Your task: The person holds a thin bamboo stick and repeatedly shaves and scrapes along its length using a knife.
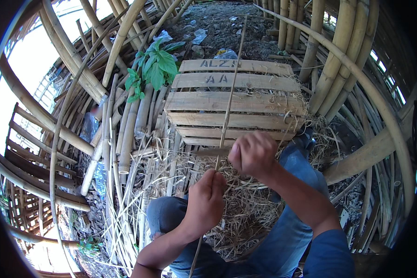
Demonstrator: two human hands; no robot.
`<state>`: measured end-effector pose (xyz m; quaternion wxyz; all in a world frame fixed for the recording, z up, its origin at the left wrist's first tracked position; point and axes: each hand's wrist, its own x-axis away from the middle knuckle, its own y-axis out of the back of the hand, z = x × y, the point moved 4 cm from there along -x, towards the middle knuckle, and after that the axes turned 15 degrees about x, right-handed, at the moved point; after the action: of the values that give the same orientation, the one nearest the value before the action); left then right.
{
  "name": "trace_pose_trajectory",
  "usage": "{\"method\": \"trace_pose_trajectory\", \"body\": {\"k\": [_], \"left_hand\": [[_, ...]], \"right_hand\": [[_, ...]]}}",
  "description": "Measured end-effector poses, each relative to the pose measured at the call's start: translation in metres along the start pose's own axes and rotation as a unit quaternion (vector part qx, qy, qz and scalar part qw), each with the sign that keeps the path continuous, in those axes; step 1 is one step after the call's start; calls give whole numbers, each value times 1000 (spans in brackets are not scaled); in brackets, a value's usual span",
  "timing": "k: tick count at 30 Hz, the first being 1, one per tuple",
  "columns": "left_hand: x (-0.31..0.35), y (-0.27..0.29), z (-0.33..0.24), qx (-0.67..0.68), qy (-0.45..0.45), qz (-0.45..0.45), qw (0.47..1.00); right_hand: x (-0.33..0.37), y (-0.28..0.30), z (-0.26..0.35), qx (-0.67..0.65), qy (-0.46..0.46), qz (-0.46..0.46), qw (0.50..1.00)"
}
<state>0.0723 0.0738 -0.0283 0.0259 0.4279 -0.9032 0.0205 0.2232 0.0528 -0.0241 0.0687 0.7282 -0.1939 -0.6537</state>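
Note:
A long thin bamboo strip [230,99] runs from the far ground, over a wooden crate [236,100], down between my knees. My left hand [207,197] is closed round the strip just above my left knee. Close by on the right, my right hand [253,155] makes a fist round the handle of a knife [209,152]; the handle is hidden in the fingers. Its dull brown blade points left and lies across the strip, a little beyond my left hand. Pale shavings [245,204] cover the ground between my legs.
The slatted crate stands just ahead of my knees. Cut bamboo poles [130,134] and a green leafy plant [157,67] are to its left. Upright bamboo poles [338,60] and a curved pole [389,111] rise on the right. Plastic scraps [199,36] lie on the far soil.

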Motion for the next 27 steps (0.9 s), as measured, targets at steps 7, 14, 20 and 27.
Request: {"method": "trace_pose_trajectory", "body": {"k": [7,14,20,27], "left_hand": [[1,-4,-8,-30,-20,-1,999],[-1,-3,-10,-40,-39,-7,998],[6,-2,-10,-35,-24,8,999],[5,-1,-3,-22,-30,27,999]], "right_hand": [[-1,-5,-12,88,5,59,994],[-3,-5,-17,104,34,21,994],[-10,-15,-48,138,0,5,990],[-17,-20,-53,124,-5,-14,992]]}}
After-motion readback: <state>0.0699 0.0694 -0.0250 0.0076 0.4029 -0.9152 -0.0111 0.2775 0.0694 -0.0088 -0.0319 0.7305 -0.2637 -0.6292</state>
